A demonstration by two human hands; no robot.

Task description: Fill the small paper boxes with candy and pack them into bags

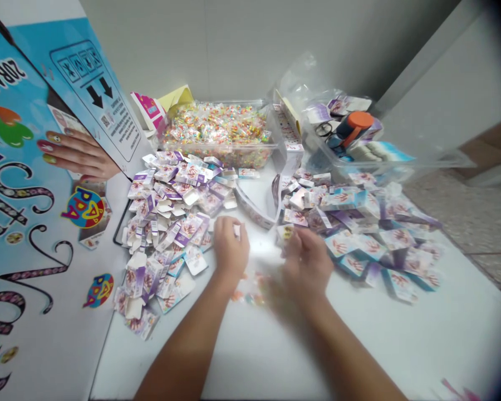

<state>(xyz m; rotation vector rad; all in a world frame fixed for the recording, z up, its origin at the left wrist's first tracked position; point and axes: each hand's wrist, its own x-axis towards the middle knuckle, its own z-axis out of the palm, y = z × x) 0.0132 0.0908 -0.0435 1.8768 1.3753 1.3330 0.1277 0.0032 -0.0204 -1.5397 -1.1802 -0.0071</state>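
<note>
My left hand (231,245) is curled closed beside the left heap of small boxes (187,172), many with flaps up. A bit of white shows at its fingertips, too small to name. My right hand (311,262), blurred by motion, pinches a small printed piece (284,236) with some yellow on it; its exact kind is unclear. Between and below the hands, small packets with orange and green bits (254,289) lie blurred on the white table (250,345). Just beyond the hands is a long printed strip (254,209), bent on the tabletop.
A clear tub (221,147) full of colourful little packets stands at the back. Right of it are a tall printed box (292,142) and another clear tub (359,162) with an orange-capped item. More small boxes (371,245) are heaped right. A large printed carton (58,211) borders the left.
</note>
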